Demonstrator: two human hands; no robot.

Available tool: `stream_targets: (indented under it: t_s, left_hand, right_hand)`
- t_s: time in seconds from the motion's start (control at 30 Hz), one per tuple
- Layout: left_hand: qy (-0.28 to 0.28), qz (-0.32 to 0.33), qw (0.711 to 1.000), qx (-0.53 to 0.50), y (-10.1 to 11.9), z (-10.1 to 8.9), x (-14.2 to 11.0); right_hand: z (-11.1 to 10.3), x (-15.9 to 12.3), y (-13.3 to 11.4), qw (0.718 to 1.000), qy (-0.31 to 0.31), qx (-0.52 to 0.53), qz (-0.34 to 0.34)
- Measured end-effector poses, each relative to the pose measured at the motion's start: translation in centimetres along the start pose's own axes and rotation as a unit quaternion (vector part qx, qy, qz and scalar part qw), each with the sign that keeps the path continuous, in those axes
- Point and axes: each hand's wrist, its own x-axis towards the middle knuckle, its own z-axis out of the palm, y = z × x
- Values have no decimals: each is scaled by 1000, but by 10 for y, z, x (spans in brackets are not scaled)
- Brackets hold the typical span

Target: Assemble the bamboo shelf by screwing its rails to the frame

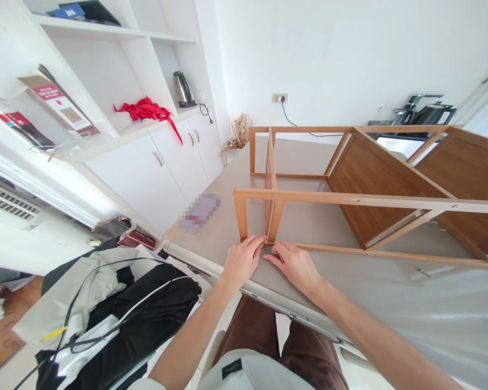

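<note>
A light-brown wooden shelf frame (309, 196) lies on its side on the grey tabletop (329, 287). My left hand (243, 261) has its fingers together on the frame's near lower rail, beside a cross-piece. Just right of it, my right hand (296, 265) is closed in a pinch at the same joint. A small metal screw (265, 249) shows between the fingertips of both hands, by the rail. Something thin and dark is partly hidden in the right fingers; its kind is unclear. Another thin metal piece, like a bolt (425, 273), lies on the table to the right.
Two slatless wooden panels (374, 184) sit slanted in the frame. A blurred-out item (199, 212) lies at the table's left. Clothes and cables (146, 303) are piled lower left. White shelves hold a kettle (183, 89) and red ribbon (146, 110). A black kettle (435, 115) stands behind.
</note>
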Motion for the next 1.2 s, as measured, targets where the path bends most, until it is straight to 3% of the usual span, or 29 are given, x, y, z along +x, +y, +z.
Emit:
stream_targets:
  t_s: [0.23, 0.87, 1.2]
  left_hand:
    - [5, -9, 1000, -10, -1, 2, -3]
    - [37, -9, 996, -86, 1, -6, -15]
    - [35, -11, 991, -127, -2, -2, -15]
  right_hand:
    - [-2, 2, 1, 996, -7, -27, -80]
    - [-12, 2, -2, 995, 8, -71, -65]
    - [-15, 2, -7, 986, 34, -110, -118]
